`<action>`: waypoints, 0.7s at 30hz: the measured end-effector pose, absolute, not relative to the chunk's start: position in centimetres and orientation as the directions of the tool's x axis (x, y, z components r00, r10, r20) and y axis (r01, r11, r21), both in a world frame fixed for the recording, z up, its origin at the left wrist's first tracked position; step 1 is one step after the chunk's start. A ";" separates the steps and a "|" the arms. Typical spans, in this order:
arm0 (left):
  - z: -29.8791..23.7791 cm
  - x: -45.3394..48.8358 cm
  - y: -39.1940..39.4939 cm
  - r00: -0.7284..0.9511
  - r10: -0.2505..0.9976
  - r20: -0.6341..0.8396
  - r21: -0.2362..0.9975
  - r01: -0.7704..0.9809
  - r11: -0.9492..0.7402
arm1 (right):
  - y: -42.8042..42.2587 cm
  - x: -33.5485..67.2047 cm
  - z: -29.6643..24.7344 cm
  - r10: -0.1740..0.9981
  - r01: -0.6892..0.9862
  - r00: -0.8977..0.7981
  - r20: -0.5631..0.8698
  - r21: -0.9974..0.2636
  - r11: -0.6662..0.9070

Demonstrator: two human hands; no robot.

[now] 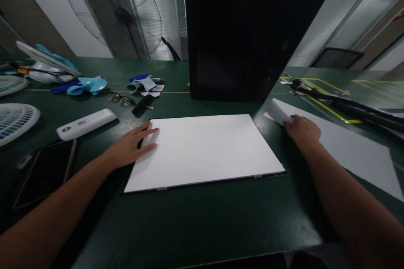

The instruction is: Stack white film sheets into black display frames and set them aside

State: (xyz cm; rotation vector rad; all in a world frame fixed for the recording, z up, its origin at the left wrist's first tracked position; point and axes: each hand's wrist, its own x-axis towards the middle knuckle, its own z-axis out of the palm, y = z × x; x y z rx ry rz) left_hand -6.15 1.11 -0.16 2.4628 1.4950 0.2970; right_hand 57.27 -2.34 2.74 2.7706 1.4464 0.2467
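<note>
A white rectangular sheet (202,151) lies on a thin dark-edged panel in the middle of the green table. My left hand (134,145) rests on the sheet's left edge with its fingers spread. Off to the right, my right hand (303,131) pinches the near left corner of another white sheet (353,151). That corner curls up and back over the hand's far side. The right thumb and fingertips are pressed together on it, and the rest of this sheet lies flat on the table.
A large black panel (246,38) stands behind the sheet. At left are a white handheld device (86,124), a dark tablet (46,172), eyeglasses (121,100), blue gloves (88,85) and white fan grilles (17,119). Black strips (353,105) lie at far right on the green table (202,222).
</note>
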 end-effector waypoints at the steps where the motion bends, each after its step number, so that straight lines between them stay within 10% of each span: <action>1: -0.1 -6.2 1.1 0.456 0.888 0.053 0.309 0.838 -0.449 | -2.7 56.6 3.6 0.828 0.825 0.546 0.126 0.092 -0.558; 11: 0.7 -5.8 0.2 0.461 0.886 0.054 0.293 0.841 -0.455 | -7.3 42.4 6.8 0.993 0.996 -0.029 0.113 0.088 0.019; 16: 0.3 -6.1 0.6 0.463 0.885 0.047 0.303 0.838 -0.455 | -10.4 35.3 2.7 0.813 0.825 -0.561 0.156 0.023 0.565; 21: 0.1 -6.2 0.9 0.463 0.885 0.042 0.324 0.832 -0.450 | -12.2 32.7 0.9 0.670 0.652 -0.727 0.147 -0.155 0.742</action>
